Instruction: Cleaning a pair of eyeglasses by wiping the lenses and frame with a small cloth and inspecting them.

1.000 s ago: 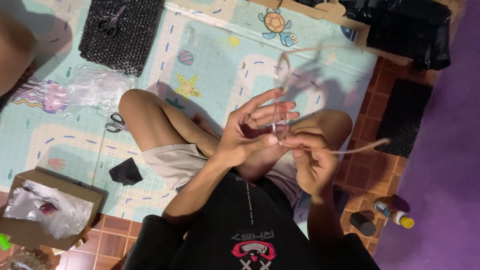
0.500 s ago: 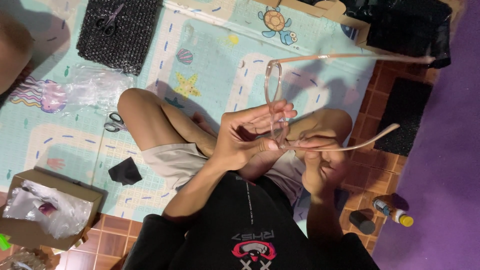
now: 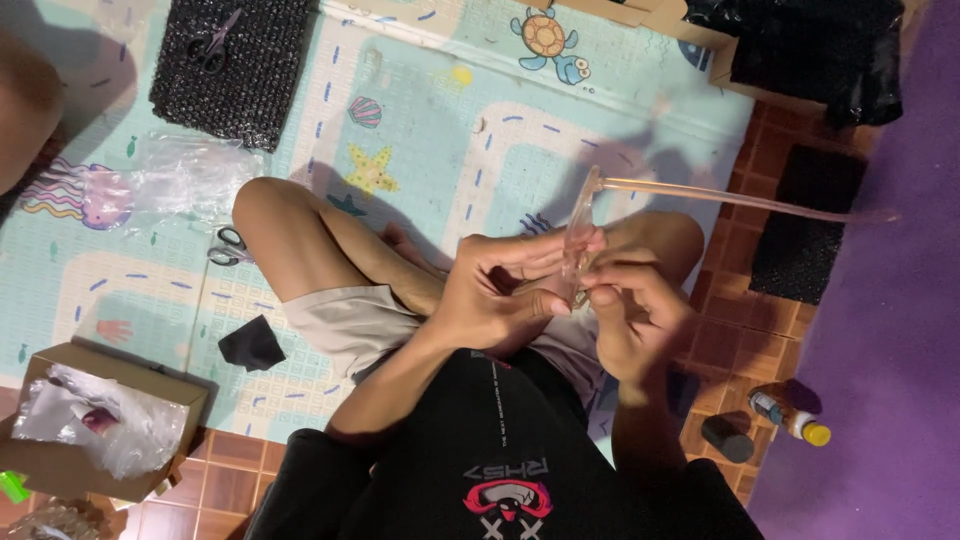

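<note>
Translucent pink glasses (image 3: 580, 235) sit above the lap, pinched at the frame by both hands; left hand (image 3: 500, 295) grips one side, right hand (image 3: 635, 315) fingers the hinge end, perhaps fitting something small; next move needs steady, fine pressure; scissors (image 3: 232, 245) lie left of the glasses.

A brown cardboard box (image 3: 60, 470) of clear plastic bags sits beside a pastel sea-creature play mat (image 3: 420, 130), grey-handled scissors (image 3: 230, 245) on it
</note>
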